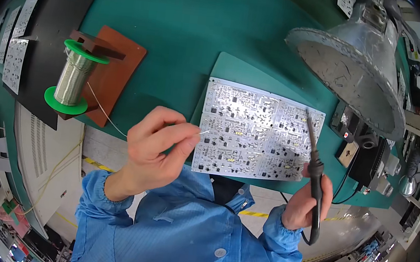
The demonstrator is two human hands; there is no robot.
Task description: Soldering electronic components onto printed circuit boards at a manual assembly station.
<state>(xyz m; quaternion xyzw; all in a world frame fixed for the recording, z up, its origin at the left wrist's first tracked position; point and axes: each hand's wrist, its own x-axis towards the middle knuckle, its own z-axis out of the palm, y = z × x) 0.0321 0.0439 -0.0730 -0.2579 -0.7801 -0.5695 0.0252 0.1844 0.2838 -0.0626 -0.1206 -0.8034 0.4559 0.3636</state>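
The white rectangular circuit board panel [264,135], crowded with small black and yellow parts, lies flat on the dark green bench [171,18], partly over a paler green sheet [248,72]. At its left edge is the left hand [159,148], thumb and forefinger pinched on the thin, silvery solder wire [101,106]; a short end pokes past the fingertips over the panel's margin. Whether that end touches the surface I cannot tell. The wire leads back to the silvery spool with bright green flanges [75,78], mounted on a reddish-brown stand [124,67] well left of the panel.

At the panel's lower right is the right hand [298,207], curled around the black-handled soldering iron [316,187]. The iron's slim metal shaft points up over the panel's right part; contact at the tip is not clear. A large grey metal cone-shaped hood [351,69] hangs above and to the right of the panel.

The wire should be light and soft, bending easily, so a pinch close behind its end would suit it best. The iron looks light and stiff; the black handle is the place to hold, as the metal shaft may be hot. The panel seems thin, rigid and fairly fragile, best gripped by its bare edges.
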